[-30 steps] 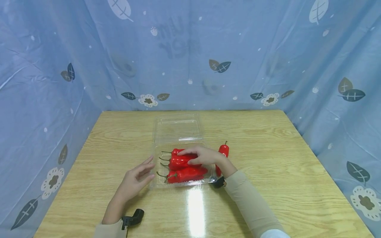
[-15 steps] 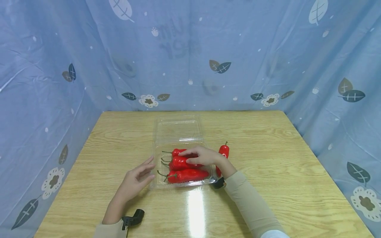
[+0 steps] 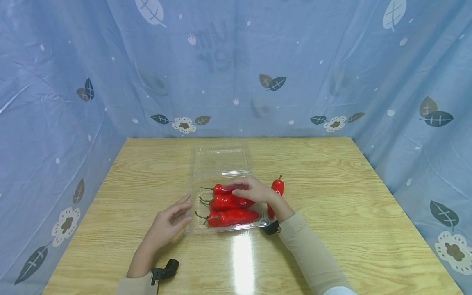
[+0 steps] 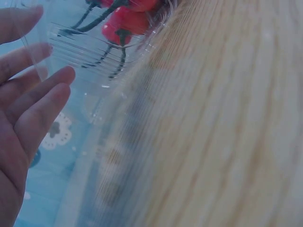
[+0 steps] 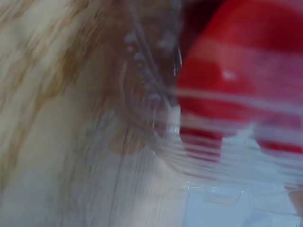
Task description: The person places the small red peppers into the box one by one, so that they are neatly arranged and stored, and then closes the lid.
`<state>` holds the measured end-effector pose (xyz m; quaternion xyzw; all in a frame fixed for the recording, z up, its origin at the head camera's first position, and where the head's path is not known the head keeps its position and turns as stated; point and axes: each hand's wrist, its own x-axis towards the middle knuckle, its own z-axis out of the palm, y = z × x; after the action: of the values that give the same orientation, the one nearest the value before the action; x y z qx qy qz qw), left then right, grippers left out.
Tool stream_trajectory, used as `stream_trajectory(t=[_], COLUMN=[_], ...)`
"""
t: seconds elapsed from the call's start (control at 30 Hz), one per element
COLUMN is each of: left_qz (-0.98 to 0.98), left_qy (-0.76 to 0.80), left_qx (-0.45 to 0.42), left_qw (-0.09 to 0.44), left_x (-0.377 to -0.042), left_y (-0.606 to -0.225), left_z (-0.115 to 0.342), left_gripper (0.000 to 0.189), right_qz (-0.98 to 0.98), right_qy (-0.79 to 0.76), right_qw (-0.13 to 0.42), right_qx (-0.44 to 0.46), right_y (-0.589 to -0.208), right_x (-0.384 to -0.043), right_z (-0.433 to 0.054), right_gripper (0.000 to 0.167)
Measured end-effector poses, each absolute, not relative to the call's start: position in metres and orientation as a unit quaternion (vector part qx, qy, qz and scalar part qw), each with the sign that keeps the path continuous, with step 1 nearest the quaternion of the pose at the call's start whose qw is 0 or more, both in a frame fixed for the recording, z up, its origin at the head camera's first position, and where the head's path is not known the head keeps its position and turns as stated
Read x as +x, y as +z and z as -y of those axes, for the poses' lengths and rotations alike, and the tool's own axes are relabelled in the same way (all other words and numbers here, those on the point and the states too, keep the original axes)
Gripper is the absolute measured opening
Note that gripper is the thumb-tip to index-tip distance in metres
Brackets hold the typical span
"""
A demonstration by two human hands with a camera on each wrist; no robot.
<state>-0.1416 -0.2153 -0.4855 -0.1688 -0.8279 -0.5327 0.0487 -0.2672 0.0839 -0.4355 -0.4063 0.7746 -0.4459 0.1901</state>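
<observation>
Several red peppers (image 3: 236,217) with green stems lie side by side in a clear plastic clamshell box (image 3: 198,226), its lid (image 3: 221,159) folded back. My right hand (image 3: 254,190) hovers over the rear peppers, fingers loosely extended above the one at the back (image 3: 218,189), part of which it hides. At the box's left side my left hand (image 3: 167,225) stays with fingers spread, the tips right at the wall; the left wrist view shows these fingers (image 4: 45,101) beside the clear plastic. In the right wrist view red peppers (image 5: 251,61) show through the box wall, and the hand is barely seen.
One more red pepper (image 3: 277,187) lies on the wooden table (image 3: 324,188) just right of the box, partly behind my right wrist. Blue patterned curtains (image 3: 236,82) enclose the table at the back and sides.
My right hand has lifted off the middle pepper and shifted slightly back. The middle and front peppers have settled slightly rightward in the box. The left hand has not moved.
</observation>
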Motion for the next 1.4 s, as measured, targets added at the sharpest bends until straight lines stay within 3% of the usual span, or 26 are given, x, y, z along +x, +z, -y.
stream_trajectory(t=[0.3, 0.6, 0.9, 1.4], left_qz=[0.827, 0.828, 0.83, 0.825], left_qy=[-0.531, -0.53, -0.528, -0.533], left_qx=[-0.178, -0.176, -0.17, -0.179], left_qw=[0.055, 0.053, 0.054, 0.056], left_x=[-0.142, -0.141, -0.14, -0.141], left_y=[-0.485, -0.483, -0.482, -0.483], left_z=[0.215, 0.214, 0.214, 0.214], left_gripper=[0.036, 0.037, 0.037, 0.037], right_qz=[-0.748, -0.734, -0.752, -0.796], right_qy=[-0.526, -0.571, -0.607, -0.597], right_qw=[0.175, 0.114, 0.063, 0.041], right_qx=[-0.365, -0.35, -0.249, -0.088], right_y=[-0.428, -0.43, -0.437, -0.45], right_x=[-0.263, -0.258, -0.251, -0.238], right_z=[-0.1, -0.132, -0.166, -0.19], right_gripper=[0.038, 0.04, 0.041, 0.047])
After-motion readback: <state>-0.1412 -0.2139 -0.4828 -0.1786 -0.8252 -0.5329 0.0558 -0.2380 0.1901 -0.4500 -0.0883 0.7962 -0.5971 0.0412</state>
